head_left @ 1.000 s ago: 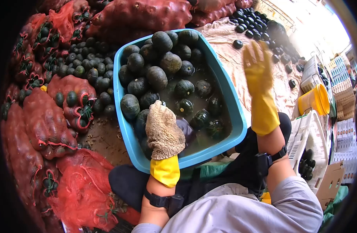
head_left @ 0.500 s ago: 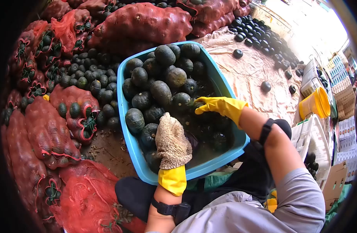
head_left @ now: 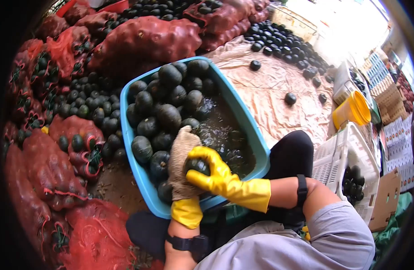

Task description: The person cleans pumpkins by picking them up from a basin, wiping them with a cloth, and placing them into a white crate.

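My right hand (head_left: 222, 180), in a yellow rubber glove, is wrapped round a dark green squash (head_left: 198, 166) at the near side of the tub. My left hand (head_left: 181, 164) wears a beige terry cloth mitt over a yellow glove. The mitt presses against the squash from the left, and the fingers inside it are hidden. Beneath both hands is a blue tub (head_left: 236, 101) with murky water (head_left: 222, 135) on its right side. Several dark green squashes (head_left: 168, 117) are heaped in its left and far parts.
Red mesh sacks (head_left: 144, 42) full of squashes stand at the left and back. Loose squashes lie beside the tub and on a pale sheet (head_left: 279, 85). At the right are a yellow bucket (head_left: 351, 110), a white crate (head_left: 351, 153) holding squashes, and cardboard (head_left: 385, 198).
My right hand has come from the tub's right side to the mitt, now with a squash in it. The camera view has shifted, and more water surface shows.
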`<action>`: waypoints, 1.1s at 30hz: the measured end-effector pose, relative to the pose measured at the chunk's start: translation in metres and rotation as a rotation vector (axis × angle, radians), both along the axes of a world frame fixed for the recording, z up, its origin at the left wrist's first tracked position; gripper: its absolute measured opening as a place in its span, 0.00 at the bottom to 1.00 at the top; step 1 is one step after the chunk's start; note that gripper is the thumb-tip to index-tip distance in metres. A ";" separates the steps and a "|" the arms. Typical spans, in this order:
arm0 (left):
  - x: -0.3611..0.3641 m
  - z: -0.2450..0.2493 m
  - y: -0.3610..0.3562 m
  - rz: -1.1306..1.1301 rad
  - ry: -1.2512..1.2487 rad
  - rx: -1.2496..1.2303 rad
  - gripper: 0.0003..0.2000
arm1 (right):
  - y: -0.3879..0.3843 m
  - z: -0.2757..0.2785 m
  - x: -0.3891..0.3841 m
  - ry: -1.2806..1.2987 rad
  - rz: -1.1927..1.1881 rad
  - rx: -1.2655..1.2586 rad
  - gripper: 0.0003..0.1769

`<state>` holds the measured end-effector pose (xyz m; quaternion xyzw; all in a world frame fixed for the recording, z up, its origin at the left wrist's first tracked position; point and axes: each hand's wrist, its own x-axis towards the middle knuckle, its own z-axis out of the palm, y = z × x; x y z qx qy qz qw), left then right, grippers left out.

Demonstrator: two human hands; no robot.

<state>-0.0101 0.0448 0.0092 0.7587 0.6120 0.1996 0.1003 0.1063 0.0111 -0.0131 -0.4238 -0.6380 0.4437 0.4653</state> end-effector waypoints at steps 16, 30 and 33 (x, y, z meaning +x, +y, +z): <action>-0.021 0.003 -0.012 -0.105 -0.373 -0.079 0.27 | 0.019 0.022 0.008 -0.314 0.060 0.338 0.28; -0.036 -0.052 -0.029 -0.053 -1.022 -0.124 0.39 | 0.048 0.046 0.037 -0.423 0.379 -0.150 0.44; -0.039 -0.053 -0.022 0.017 -0.514 -0.058 0.42 | 0.043 0.047 0.028 0.109 0.265 -0.751 0.42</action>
